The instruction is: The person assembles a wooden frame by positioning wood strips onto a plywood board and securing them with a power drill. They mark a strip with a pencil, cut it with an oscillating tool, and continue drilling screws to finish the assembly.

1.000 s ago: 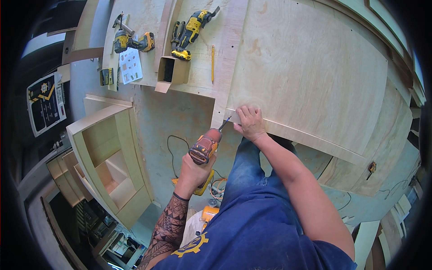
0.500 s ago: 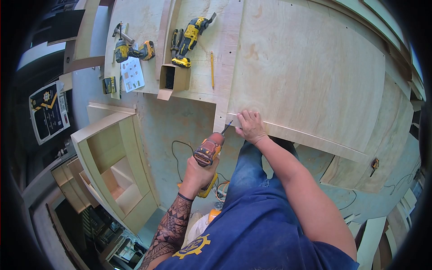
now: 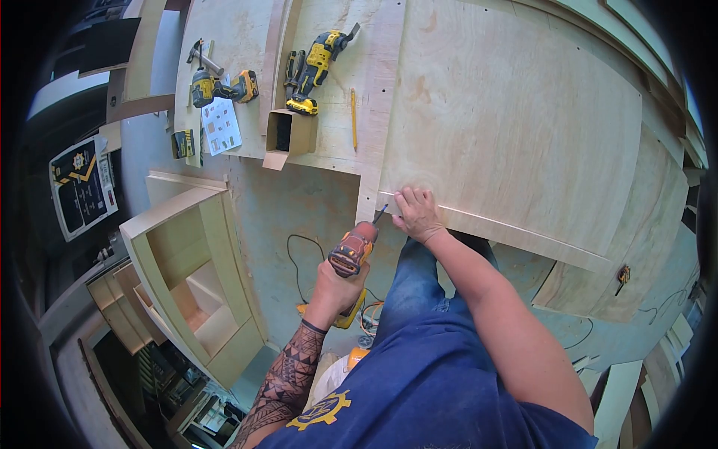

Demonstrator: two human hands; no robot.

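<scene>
My left hand [image 3: 338, 288] is wrapped round the grip of a cordless drill [image 3: 350, 253]. The drill's thin bit [image 3: 380, 214] points up and to the right, its tip right at the near edge of the plywood panel [image 3: 508, 120], by the left end of a narrow wooden strip [image 3: 523, 238]. Just right of the bit, my right hand [image 3: 419, 211] grips the strip and panel edge with its fingers curled over the top. The thumb sits below the edge, close to the bit.
On the bench lie a yellow multi-tool [image 3: 318, 67], pliers [image 3: 294, 71], a pencil [image 3: 354, 120], an impact driver [image 3: 223, 88], a hammer [image 3: 207, 60] and an open cardboard box [image 3: 299, 133]. A wooden cabinet frame [image 3: 187, 273] stands at left. A cable [image 3: 292, 258] trails across the floor.
The drill and my left hand have shifted very slightly down and to the right in view. My right hand keeps its hold on the edge.
</scene>
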